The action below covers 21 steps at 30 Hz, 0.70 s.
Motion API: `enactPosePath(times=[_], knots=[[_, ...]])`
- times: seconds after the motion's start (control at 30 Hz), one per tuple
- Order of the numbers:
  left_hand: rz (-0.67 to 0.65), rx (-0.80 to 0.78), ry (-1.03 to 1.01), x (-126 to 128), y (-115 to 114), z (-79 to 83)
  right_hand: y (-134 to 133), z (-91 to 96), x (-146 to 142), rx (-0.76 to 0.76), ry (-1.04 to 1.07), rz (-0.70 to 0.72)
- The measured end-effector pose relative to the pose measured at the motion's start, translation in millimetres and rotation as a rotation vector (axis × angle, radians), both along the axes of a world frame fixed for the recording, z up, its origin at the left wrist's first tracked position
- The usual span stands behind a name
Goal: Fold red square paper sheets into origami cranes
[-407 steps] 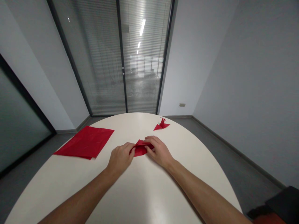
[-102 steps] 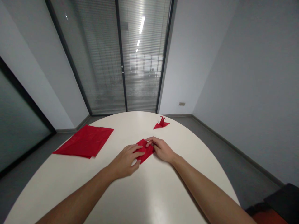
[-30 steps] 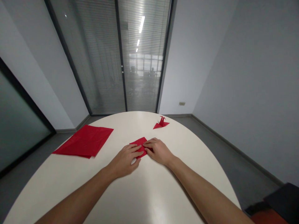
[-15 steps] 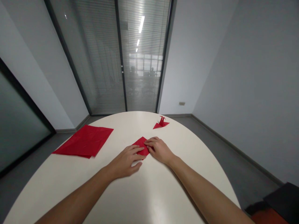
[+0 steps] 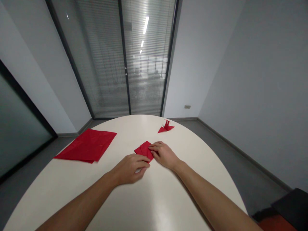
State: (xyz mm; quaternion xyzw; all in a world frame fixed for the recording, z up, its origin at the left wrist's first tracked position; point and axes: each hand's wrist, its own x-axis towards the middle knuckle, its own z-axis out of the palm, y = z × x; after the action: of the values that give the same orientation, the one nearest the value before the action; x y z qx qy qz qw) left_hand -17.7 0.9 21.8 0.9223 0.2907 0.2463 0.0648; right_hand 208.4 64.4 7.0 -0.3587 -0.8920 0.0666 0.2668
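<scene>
A small folded piece of red origami paper (image 5: 143,149) lies on the white table between my hands, with crease lines and overlapping flaps on its face. My left hand (image 5: 132,167) is closed at the paper's lower corner, thumb and fingers drawn together there and covering that tip. At the right corner, my right hand (image 5: 166,154) has its fingers bent and pressed together on the paper, holding it against the tabletop. The underside of the paper is hidden.
A finished red paper crane (image 5: 166,127) stands near the table's far edge. Larger red paper sheets (image 5: 89,146) lie overlapping at the left. The round white table (image 5: 134,205) curves away on both sides. Something black and orange (image 5: 286,208) shows at the lower right.
My left hand has slid down off the paper's face, and its spread fingers have closed at the lower corner. More of the folded paper shows. The right hand has stayed put.
</scene>
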Motion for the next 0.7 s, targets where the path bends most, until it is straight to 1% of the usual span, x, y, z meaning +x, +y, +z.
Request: enactPosePath(times=[0.23,0.47,0.7], knots=[[-0.072,0.021,0.001,0.8,-1.2,-1.0,-1.4,0.6,0.0,0.008,-0.003,0.005],[0.022,0.075,-0.043,5.3,-1.0,1.3,-1.0,0.3,0.3,0.009,0.0,0.007],[-0.013,0.022,-0.006,6.0,-0.1,2.2,-0.6,-1.2,0.2,0.003,0.004,-0.001]])
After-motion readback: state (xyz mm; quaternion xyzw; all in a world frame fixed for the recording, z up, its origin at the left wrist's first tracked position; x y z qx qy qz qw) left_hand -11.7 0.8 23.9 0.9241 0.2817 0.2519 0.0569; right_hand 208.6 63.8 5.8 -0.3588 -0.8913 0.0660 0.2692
